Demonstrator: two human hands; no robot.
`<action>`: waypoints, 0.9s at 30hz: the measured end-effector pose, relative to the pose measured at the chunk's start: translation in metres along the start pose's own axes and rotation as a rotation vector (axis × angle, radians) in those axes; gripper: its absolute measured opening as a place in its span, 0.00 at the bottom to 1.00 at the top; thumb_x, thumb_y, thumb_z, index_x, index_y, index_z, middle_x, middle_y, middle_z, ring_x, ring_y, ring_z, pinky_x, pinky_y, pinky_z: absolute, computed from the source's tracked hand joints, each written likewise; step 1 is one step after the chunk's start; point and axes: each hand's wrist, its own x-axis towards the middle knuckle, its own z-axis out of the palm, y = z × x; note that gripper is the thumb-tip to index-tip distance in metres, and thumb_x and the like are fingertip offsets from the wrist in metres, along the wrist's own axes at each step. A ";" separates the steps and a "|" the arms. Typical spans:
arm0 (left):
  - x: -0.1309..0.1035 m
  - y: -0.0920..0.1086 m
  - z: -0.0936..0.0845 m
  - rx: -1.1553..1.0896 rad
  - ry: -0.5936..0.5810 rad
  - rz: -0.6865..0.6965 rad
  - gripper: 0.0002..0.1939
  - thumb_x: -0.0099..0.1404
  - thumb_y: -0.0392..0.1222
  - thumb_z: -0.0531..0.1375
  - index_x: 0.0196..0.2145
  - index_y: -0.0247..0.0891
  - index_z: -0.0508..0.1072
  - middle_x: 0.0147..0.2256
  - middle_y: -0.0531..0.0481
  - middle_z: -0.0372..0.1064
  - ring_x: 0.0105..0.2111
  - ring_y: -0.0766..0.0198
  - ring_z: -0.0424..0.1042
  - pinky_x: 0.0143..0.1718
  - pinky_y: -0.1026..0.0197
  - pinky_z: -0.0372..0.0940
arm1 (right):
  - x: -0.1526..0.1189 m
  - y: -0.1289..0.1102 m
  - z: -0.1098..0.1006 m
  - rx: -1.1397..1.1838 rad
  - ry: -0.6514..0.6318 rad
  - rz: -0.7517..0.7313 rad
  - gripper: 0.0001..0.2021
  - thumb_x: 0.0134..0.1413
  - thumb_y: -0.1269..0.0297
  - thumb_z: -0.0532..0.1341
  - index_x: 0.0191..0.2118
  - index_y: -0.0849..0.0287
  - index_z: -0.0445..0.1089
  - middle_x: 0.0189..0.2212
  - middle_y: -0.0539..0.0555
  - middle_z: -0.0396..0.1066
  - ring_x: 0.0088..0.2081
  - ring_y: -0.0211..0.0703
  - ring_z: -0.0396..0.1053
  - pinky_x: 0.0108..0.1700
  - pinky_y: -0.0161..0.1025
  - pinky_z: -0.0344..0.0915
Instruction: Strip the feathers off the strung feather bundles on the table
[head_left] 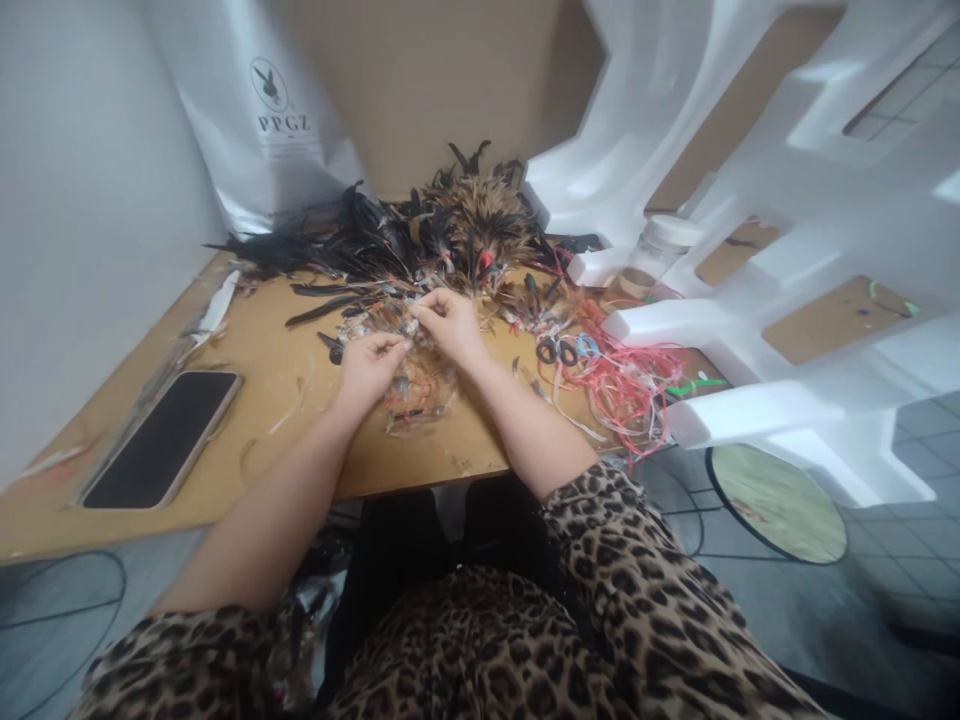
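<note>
Above the middle of the wooden table, my left hand (370,366) is closed in a pinch, fingertips pointing right. My right hand (454,322) pinches too, a little farther back, with its fingertips pointing left. Whatever sits between the fingers of either hand is too small to make out. Under and around them lies a loose heap of small brown feathers (375,312) with pale quill ends. Behind spreads a large pile of black feathers (367,235) and brown feathers (491,205). Black-handled scissors (556,351) rest right of my right hand.
A dark-screened phone (161,440) lies at the table's left. Tangled pink-red string (630,385) covers the right side, beside white foam pieces (757,405) that jut over the edge. A lidded jar (664,248) stands behind them. A white printed bag (277,150) stands at the back left.
</note>
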 end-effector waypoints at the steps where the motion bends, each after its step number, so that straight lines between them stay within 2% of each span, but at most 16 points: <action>1: 0.003 -0.002 -0.002 -0.026 -0.021 -0.060 0.06 0.49 0.41 0.63 0.23 0.35 0.73 0.15 0.55 0.63 0.14 0.72 0.58 0.17 0.69 0.52 | 0.000 -0.001 -0.002 -0.010 -0.023 -0.016 0.07 0.46 0.63 0.58 0.26 0.61 0.63 0.21 0.48 0.66 0.22 0.31 0.61 0.27 0.31 0.59; 4: 0.010 -0.005 -0.010 -0.169 -0.128 -0.213 0.10 0.49 0.43 0.65 0.21 0.33 0.71 0.15 0.54 0.61 0.13 0.75 0.56 0.13 0.71 0.48 | -0.002 -0.003 -0.007 -0.116 -0.094 -0.121 0.07 0.46 0.63 0.59 0.26 0.62 0.64 0.23 0.48 0.66 0.25 0.32 0.61 0.30 0.31 0.59; 9: 0.018 -0.004 -0.022 -0.630 -0.312 -0.353 0.08 0.48 0.37 0.65 0.24 0.30 0.70 0.22 0.51 0.65 0.18 0.75 0.60 0.13 0.74 0.49 | -0.009 -0.010 -0.009 -0.310 -0.187 -0.250 0.06 0.48 0.66 0.57 0.27 0.64 0.66 0.24 0.48 0.66 0.27 0.32 0.60 0.33 0.31 0.56; 11: 0.018 -0.002 -0.024 -0.751 -0.317 -0.369 0.07 0.50 0.35 0.64 0.26 0.29 0.70 0.24 0.50 0.66 0.20 0.75 0.62 0.14 0.75 0.51 | -0.011 -0.013 -0.008 -0.340 -0.207 -0.267 0.06 0.49 0.67 0.55 0.27 0.64 0.66 0.25 0.49 0.66 0.28 0.32 0.60 0.34 0.31 0.56; 14: 0.016 0.001 -0.022 -0.858 -0.264 -0.373 0.05 0.51 0.33 0.63 0.26 0.29 0.70 0.24 0.50 0.67 0.22 0.76 0.63 0.16 0.76 0.53 | -0.011 -0.013 -0.007 -0.349 -0.206 -0.274 0.06 0.49 0.67 0.55 0.27 0.65 0.66 0.24 0.49 0.66 0.27 0.32 0.60 0.33 0.31 0.56; 20: 0.012 0.003 -0.014 -0.932 -0.213 -0.327 0.04 0.52 0.33 0.63 0.27 0.31 0.71 0.28 0.50 0.70 0.22 0.77 0.64 0.16 0.77 0.56 | -0.007 -0.004 -0.005 -0.280 -0.180 -0.227 0.07 0.49 0.65 0.56 0.27 0.64 0.66 0.24 0.49 0.67 0.27 0.32 0.60 0.31 0.30 0.56; 24: 0.013 -0.001 -0.012 -0.840 -0.215 -0.260 0.06 0.51 0.36 0.64 0.26 0.31 0.72 0.30 0.48 0.72 0.20 0.75 0.66 0.17 0.74 0.59 | -0.006 -0.001 -0.005 -0.265 -0.181 -0.167 0.07 0.48 0.64 0.57 0.27 0.64 0.66 0.23 0.49 0.67 0.26 0.31 0.61 0.30 0.30 0.57; 27: 0.013 -0.004 -0.011 -0.748 -0.244 -0.223 0.06 0.52 0.37 0.64 0.27 0.30 0.74 0.27 0.47 0.72 0.20 0.73 0.67 0.18 0.72 0.61 | -0.005 0.001 -0.004 -0.214 -0.189 -0.100 0.07 0.48 0.64 0.58 0.28 0.64 0.66 0.23 0.49 0.67 0.25 0.31 0.62 0.29 0.30 0.58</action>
